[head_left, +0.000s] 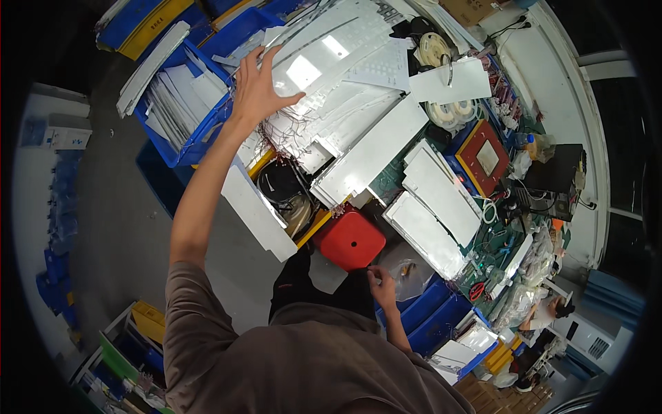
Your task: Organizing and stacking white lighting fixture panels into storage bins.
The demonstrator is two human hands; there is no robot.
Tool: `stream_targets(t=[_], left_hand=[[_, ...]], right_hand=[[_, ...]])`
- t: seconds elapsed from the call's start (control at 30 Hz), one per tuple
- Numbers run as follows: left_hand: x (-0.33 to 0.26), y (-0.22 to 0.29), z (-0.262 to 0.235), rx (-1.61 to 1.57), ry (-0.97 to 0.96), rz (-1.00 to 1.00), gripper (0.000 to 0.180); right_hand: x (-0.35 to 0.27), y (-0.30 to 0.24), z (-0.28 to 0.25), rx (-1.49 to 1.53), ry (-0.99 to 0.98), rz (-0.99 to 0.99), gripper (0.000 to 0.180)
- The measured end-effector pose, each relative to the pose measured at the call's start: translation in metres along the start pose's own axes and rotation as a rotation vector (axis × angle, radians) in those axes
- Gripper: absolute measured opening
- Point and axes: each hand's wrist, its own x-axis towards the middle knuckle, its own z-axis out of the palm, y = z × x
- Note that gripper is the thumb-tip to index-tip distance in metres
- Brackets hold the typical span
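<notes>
- Bins of blue plastic [181, 131] at far left hold upright white sheets; a long white strip [148, 65] lies across the rim of one.
- Left hand [258, 86], arm stretched well forward, rests fingers spread on the near edge of a stack of white LED panels [331, 62]. Palm is down, thumb out to the right; the hand looks flat and released, pressing rather than pinching. Cannot tell whether any fingertip curls under the top panel.
- Thin wires [283, 141] trail from the panel stack just beside the wrist. Risk, as a judgement: lifting or sliding a panel could snag these leads and drag neighbouring panels with it.
- Stack is loose and fanned, panels overlapping at angles. One-handed pull from the edge could tip the pile toward the open bin with dark coiled cable [279, 186] below.
- White bracket piece [258, 210] leans out over the gap beside the bin; a bump from the forearm could knock it to the floor.
- Red stool [349, 239] stands near the person's front, between the bins.
- Right hand [381, 284], low and close to the body, is closed around the edge of a clear plastic bag [407, 265]; contents too small to tell. Bag could slip while attention is on the far reach.
- Table [552, 76] at right is crowded with tape reels, tools and a black box.
</notes>
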Motion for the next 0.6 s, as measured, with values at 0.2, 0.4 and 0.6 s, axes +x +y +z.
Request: stream_targets(t=[0.2, 0.4, 0.6], left_hand=[[-0.029, 0.027, -0.038, -0.493, -0.014, -0.173, 0.098], [-0.061, 0.046, -0.077, -2.036, -0.385, -0.546, 0.097], [-0.09, 0.069, -0.102, -2.753, -0.465, -0.493, 0.101]], right_hand=[[0.009, -0.001, 0.0, 0.035, -0.003, -0.013, 0.018], [0.01, -0.006, -0.002, 0.026, -0.035, -0.027, 0.019], [0.006, -0.034, -0.001, 0.057, -0.031, -0.061, 0.019]])
